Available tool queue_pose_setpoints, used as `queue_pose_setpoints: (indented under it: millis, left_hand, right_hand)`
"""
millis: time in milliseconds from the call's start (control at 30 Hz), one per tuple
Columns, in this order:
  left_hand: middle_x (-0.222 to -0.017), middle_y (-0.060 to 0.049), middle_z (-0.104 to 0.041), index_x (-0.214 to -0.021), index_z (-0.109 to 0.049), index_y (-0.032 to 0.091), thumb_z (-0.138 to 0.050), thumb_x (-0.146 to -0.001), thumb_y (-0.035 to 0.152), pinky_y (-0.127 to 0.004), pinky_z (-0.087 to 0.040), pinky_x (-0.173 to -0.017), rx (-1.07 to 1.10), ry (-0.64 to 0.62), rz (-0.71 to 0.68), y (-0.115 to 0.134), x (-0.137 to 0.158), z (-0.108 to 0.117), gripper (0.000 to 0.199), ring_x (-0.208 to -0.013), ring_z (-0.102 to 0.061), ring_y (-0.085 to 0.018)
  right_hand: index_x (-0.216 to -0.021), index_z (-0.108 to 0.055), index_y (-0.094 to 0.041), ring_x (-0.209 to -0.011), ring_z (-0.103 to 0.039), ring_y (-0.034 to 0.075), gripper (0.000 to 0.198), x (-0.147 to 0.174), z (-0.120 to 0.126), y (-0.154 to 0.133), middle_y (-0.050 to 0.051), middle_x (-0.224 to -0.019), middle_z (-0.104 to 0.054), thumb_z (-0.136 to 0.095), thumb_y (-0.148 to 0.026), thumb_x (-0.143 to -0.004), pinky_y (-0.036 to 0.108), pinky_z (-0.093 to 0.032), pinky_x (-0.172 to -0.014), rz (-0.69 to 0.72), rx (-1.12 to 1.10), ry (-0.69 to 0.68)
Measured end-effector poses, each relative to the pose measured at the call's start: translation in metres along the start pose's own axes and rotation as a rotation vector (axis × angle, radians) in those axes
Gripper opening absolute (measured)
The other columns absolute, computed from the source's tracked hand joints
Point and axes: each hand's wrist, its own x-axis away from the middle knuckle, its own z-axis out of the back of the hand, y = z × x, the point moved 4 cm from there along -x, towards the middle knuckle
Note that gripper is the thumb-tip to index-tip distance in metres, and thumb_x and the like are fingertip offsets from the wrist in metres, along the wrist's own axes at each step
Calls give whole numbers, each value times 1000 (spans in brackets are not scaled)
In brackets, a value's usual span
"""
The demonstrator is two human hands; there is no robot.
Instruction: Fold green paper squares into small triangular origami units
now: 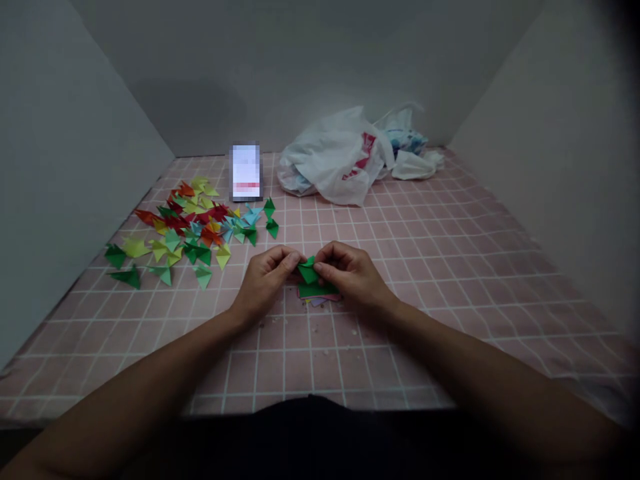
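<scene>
Bare forearms (165,375) end in the left hand (267,273) and right hand (353,271), fingertips pinching folded green paper (309,275) over stacked sheets (316,291); likely light, crisp, easily creased, best held by edges; beyond, folded paper shapes (194,252), then a phone (246,170)

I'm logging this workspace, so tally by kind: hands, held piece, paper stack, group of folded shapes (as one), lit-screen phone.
Left hand and right hand: 2
Held green piece: 1
Paper stack: 1
Group of folded shapes: 1 (pieces overlap, uncounted)
Phone: 1
Total: 6
</scene>
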Motion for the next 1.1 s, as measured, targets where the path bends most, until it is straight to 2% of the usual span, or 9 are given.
queue_pose_setpoints:
  millis: [433,667,933,1100]
  left_hand:
    - [-75,-2,-71,-80,-72,17,-81,-75,33,-26,-56,-67,-92,-4,-24,-1,-4,-1,19,-69,-65,-13]
    - [-74,-2,-71,-79,-72,17,-79,-76,33,-26,-55,-66,-111,15,-58,0,-3,-1,18,-68,-65,-14]
    - [-72,-2,-70,-78,-70,16,-78,-76,35,-25,-55,-63,-139,45,-52,1,-4,0,21,-66,-64,-14]
    - [-74,-2,-71,-80,-71,16,-80,-75,37,-26,-56,-66,-144,28,-63,1,-3,-1,23,-69,-65,-15]
  right_hand:
    - [-79,-60,-19,-59,-52,12,17,1,0,5,-3,-66,-56,-69,-33,-79,27,-42,-56,4,3,1]
    - [-80,-60,-19,-60,-54,12,17,3,-1,3,-3,-68,-57,-70,-34,-80,27,-44,-57,-12,-22,-11]
    - [-83,-61,-19,-58,-53,12,27,2,-1,6,-2,-65,-57,-66,-45,-86,25,-43,-54,-63,-87,-51]
    - [-79,-61,-19,-57,-54,12,26,1,-1,6,-2,-67,-57,-70,-43,-83,25,-43,-53,-62,-71,-46]
